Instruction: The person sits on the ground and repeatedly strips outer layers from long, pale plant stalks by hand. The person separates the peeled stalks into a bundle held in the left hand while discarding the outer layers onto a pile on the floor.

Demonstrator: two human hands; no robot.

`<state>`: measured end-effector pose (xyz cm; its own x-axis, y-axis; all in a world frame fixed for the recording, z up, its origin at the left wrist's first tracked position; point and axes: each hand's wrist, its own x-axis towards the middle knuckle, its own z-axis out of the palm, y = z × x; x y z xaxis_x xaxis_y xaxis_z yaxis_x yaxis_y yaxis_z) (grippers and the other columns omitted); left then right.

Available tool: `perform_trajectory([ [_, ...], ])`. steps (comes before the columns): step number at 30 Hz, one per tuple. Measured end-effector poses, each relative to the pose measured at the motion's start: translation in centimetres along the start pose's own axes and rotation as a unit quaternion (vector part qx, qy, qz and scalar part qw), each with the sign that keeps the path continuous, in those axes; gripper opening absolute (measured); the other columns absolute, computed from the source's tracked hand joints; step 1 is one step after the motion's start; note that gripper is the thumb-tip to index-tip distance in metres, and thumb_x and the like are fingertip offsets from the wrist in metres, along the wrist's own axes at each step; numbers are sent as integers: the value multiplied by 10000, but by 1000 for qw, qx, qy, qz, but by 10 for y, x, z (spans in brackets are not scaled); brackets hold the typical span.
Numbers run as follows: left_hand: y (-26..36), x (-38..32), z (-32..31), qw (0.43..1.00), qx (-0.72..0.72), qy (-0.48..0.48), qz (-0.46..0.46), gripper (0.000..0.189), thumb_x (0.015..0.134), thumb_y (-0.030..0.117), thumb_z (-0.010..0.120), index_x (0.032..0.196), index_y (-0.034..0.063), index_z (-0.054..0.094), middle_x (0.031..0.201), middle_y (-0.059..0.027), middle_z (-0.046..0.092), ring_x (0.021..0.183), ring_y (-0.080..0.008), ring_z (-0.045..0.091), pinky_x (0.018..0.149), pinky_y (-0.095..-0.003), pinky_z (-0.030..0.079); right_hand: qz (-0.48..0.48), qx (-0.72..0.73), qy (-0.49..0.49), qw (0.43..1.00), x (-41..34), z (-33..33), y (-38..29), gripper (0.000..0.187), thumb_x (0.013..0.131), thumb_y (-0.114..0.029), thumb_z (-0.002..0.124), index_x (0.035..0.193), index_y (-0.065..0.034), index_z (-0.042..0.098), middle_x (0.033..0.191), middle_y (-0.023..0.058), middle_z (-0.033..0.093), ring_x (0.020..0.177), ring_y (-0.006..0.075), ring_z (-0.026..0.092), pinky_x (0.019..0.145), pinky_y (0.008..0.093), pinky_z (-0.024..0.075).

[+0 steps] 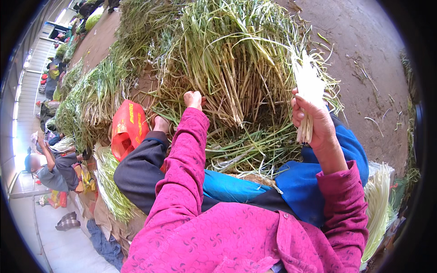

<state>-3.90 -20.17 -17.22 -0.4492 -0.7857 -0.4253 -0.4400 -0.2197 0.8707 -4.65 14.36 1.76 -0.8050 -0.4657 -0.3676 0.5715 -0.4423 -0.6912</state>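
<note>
My right hand [315, 117] grips a small bundle of peeled white stalks [309, 76], held upright above my blue-covered knee. The top of the bundle is washed out by bright light. My left hand [193, 99] is curled at the near lower edge of a large heap of long leafy green stalks [235, 71]. Its fingers are turned away, so whether it holds a stalk is hidden. The heap's stems are brownish and unpeeled, with their cut ends towards me. Loose stripped leaves [252, 145] lie between the heap and my lap.
A red plastic bag [129, 124] stands by my left foot. Pale trimmed stalks lie at my left [111, 187] and right [377, 208]. More unpeeled stalks [99, 92] are piled at the left. Another person [56, 167] sits at far left. Scraps litter the earthen floor [372, 85].
</note>
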Motion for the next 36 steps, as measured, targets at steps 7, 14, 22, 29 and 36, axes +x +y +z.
perform_trajectory([
  [7, 32, -40, 7, 989, -5, -60, 138, 73, 752, 12, 558, 697, -37, 563, 585, -57, 543, 440, -94, 443, 368, -246, 361, 19, 4, -12, 1000, 1, 1, 6, 203, 779, -92, 574, 965, -38, 512, 695, 33, 532, 503, 67, 457, 431, 209, 401],
  [14, 39, -193, 10, 899, 134, -249, 334, 44, 718, 16, 589, 755, -6, 602, 589, 24, 526, 511, -30, 421, 429, -178, 327, -17, -49, 10, 999, -1, 4, 17, 253, 737, -60, 613, 957, -8, 500, 724, 53, 564, 528, 83, 506, 442, 206, 428],
  [22, 29, -273, 0, 858, 74, -350, 368, 34, 721, 4, 598, 746, -12, 583, 637, -42, 575, 606, -77, 532, 574, -219, 428, -53, -103, 36, 993, 1, 5, 31, 145, 703, -74, 632, 822, -36, 559, 569, 11, 526, 459, 91, 499, 410, 209, 400],
  [29, 23, -288, -6, 854, 119, -325, 388, 70, 693, -5, 608, 700, -14, 539, 594, -57, 570, 549, -77, 546, 511, -228, 441, -46, -133, 33, 989, 0, 1, 33, 73, 688, -56, 617, 681, -2, 568, 542, 49, 530, 441, 124, 507, 397, 247, 404],
  [36, 43, -276, 4, 854, -182, -486, 5, 180, 832, 124, 500, 968, 11, 530, 724, -52, 590, 544, -77, 515, 508, -199, 443, -31, -204, 1, 978, 2, 3, 35, 14, 701, -21, 584, 700, -18, 570, 553, 25, 519, 451, 95, 484, 395, 223, 387],
])
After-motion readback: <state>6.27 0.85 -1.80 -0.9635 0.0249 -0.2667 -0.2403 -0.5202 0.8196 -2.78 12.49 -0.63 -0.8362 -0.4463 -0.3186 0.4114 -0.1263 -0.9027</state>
